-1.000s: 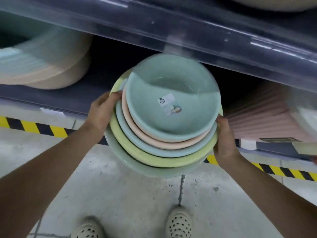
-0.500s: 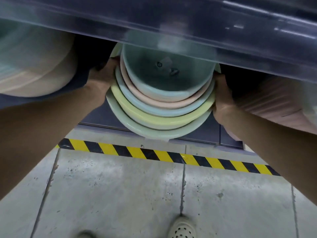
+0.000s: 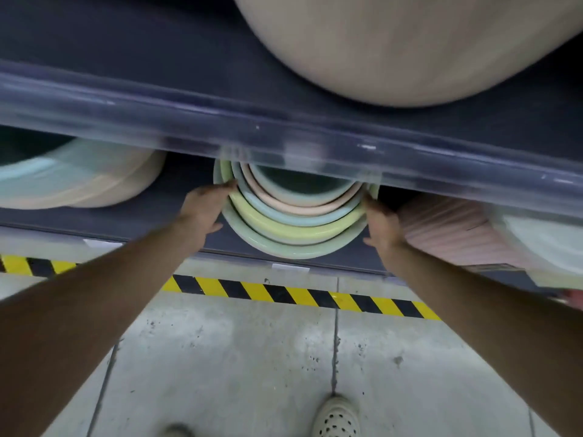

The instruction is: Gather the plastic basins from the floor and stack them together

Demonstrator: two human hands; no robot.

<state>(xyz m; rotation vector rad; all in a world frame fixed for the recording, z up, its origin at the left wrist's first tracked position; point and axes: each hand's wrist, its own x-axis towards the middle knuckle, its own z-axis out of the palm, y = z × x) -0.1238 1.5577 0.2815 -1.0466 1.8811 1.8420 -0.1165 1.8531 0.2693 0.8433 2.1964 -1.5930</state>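
Note:
A nested stack of plastic basins (image 3: 293, 228), with green, yellow, blue and peach rims, lies tilted toward me on the dark lower shelf (image 3: 176, 193). Its far side is hidden behind the clear rail of the upper shelf (image 3: 284, 134). My left hand (image 3: 205, 209) presses flat against the left side of the stack, thumb held apart below. My right hand (image 3: 381, 225) rests against the right rim in the same way, fingers stretched along it.
Another pile of pastel basins (image 3: 79, 181) sits left of the stack and pink ribbed ware (image 3: 441, 234) right of it. A large beige basin (image 3: 410, 42) fills the upper shelf. Yellow-black tape (image 3: 299, 294) marks the concrete floor by my shoe (image 3: 336, 417).
The stack went from held in front of the shelf to lying deep on the lower shelf. Both hands' grip on the rims has loosened to flat contact.

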